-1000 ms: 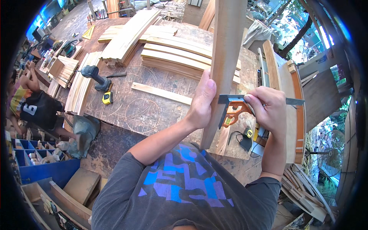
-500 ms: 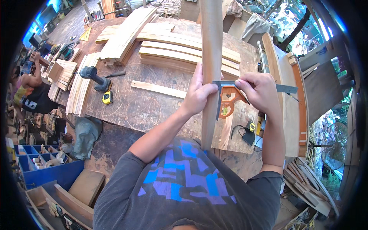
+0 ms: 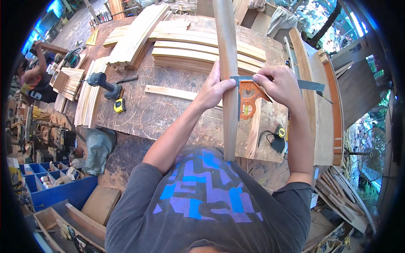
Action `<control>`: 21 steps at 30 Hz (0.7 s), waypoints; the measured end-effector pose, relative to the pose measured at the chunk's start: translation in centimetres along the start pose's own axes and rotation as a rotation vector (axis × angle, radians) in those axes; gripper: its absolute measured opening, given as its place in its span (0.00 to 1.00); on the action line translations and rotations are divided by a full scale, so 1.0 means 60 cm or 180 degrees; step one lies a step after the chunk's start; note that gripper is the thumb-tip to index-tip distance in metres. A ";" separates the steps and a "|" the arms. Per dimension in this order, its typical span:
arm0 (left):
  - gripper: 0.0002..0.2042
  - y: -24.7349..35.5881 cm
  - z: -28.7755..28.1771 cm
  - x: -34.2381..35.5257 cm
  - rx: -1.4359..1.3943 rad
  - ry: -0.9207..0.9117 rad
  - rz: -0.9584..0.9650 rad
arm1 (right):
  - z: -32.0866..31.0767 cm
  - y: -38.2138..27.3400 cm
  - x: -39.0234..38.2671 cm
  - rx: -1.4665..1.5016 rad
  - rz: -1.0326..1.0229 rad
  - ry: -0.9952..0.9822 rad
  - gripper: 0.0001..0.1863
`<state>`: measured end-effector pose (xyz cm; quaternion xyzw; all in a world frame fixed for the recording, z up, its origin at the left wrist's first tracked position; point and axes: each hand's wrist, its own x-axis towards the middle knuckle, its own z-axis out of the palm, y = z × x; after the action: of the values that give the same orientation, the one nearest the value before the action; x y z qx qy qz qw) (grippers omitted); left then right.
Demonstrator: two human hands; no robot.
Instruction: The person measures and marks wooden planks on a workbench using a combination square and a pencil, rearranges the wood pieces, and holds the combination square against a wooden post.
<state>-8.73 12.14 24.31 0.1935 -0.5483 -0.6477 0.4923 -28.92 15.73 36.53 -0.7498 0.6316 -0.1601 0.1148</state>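
A long wooden board stands lengthwise in front of me, its near end by my shirt. My left hand is closed around its left edge, with the thumb lying across the face up to the square. Against the board's right edge sits a combination square with an orange head and a dark steel rule. The rule points right, passing under my right hand. The thumb and finger of that hand pinch at the rule just beyond the head. Whether they hold anything else is hidden.
Stacked pale strips lie across the far workbench. A cordless drill and a yellow tape measure rest at left, another tape measure at right. One loose strip lies mid-bench. Another person works at far left.
The board, the square and both my hands have shifted slightly away from me and to the left. The grip of each hand looks the same.
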 end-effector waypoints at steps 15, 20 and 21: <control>0.33 -0.024 -0.019 -0.003 0.0112 0.0308 0.0118 | 0.227 0.072 -0.159 0.3057 -0.0173 0.2555 0.03; 0.34 -0.029 -0.015 -0.006 0.0066 0.0249 0.0069 | 0.254 0.000 -0.124 0.4657 0.0759 0.1826 0.09; 0.34 -0.027 -0.014 -0.006 0.0077 0.0216 0.0051 | 0.251 -0.003 -0.113 0.4615 0.0642 0.1707 0.11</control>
<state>-8.61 11.89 22.46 0.2170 -0.5406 -0.6302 0.5134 -23.98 21.96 22.09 -0.3621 0.4405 -0.6976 0.4337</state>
